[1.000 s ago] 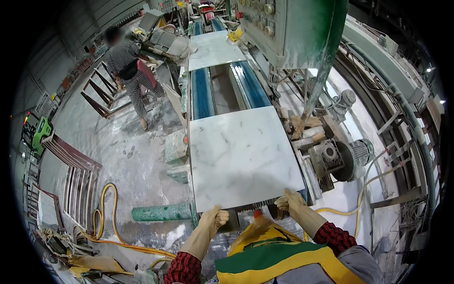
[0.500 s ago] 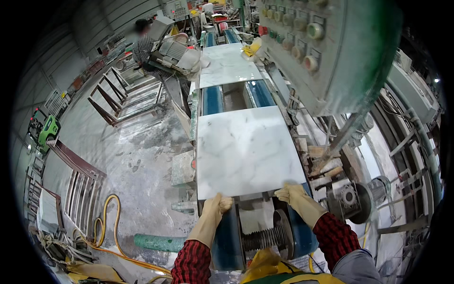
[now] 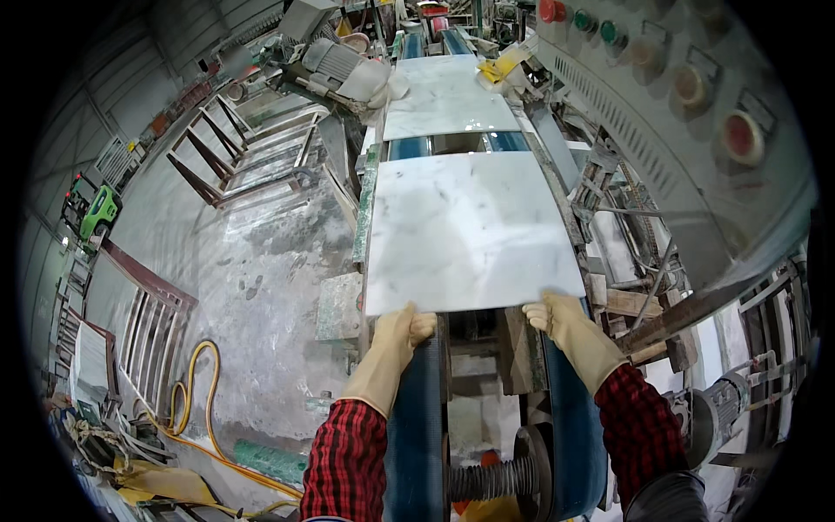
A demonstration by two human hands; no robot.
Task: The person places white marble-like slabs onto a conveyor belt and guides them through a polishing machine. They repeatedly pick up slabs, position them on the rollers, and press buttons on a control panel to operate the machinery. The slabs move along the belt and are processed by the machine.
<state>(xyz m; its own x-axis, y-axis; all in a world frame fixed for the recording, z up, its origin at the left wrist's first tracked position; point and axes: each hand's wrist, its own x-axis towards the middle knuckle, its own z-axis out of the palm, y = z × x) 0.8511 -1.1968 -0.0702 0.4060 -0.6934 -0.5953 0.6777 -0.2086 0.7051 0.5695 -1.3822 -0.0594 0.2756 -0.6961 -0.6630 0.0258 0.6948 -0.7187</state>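
Blue belts (image 3: 412,435) lie beneath a white slab (image 3: 474,230); the gloved left hand (image 3: 398,337) and right hand (image 3: 567,332) clamp its near edge.

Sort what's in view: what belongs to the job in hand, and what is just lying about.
Part of the job, it seems:
- near white slab
- left hand and right hand, at its near edge
- blue belts beneath

Apparently just lying about:
- yellow hose on the floor
- green tube
- brown metal rack

No lettering, numbers or signs can be read here.
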